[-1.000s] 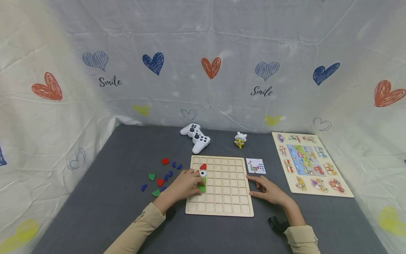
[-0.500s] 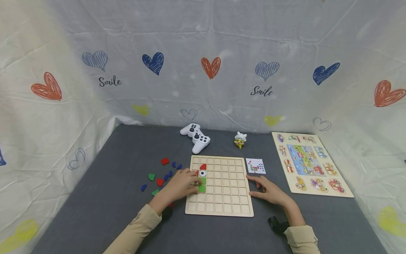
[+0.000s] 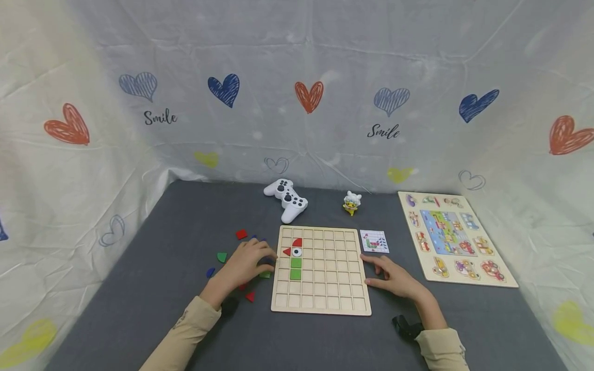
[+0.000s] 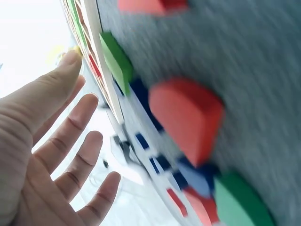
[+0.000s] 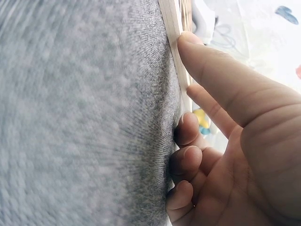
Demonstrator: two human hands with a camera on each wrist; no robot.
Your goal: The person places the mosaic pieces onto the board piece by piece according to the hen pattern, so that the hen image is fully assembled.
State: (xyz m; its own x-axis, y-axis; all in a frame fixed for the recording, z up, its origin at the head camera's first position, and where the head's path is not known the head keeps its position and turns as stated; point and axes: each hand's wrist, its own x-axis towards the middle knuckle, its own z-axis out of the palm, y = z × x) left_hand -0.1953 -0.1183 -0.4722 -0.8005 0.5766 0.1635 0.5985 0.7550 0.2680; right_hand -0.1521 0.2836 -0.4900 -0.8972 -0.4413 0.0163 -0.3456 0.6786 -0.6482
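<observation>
A wooden grid board [image 3: 325, 288] lies on the grey table. Its left columns hold a red quarter-round piece [image 3: 297, 242], a red triangle [image 3: 286, 252], an eye tile [image 3: 297, 252] and two green squares [image 3: 295, 268]. My left hand [image 3: 246, 260] hovers left of the board over loose red, green and blue pieces [image 3: 222, 256]. In the left wrist view the left hand [image 4: 61, 141] has its fingers spread and holds nothing, near a red piece [image 4: 186, 120]. My right hand [image 3: 390, 278] rests at the board's right edge. Its thumb [image 5: 211, 70] touches the board's rim [image 5: 170, 28].
A white game controller [image 3: 286, 199] and a small toy figure [image 3: 351, 203] sit behind the board. A pattern card [image 3: 374, 241] lies at its back right corner. A vehicle peg puzzle [image 3: 455, 238] lies far right. Heart-printed cloth walls surround the table.
My left hand has drawn back leftward off the board to the loose pieces, uncovering the two green squares. My right hand has stayed put.
</observation>
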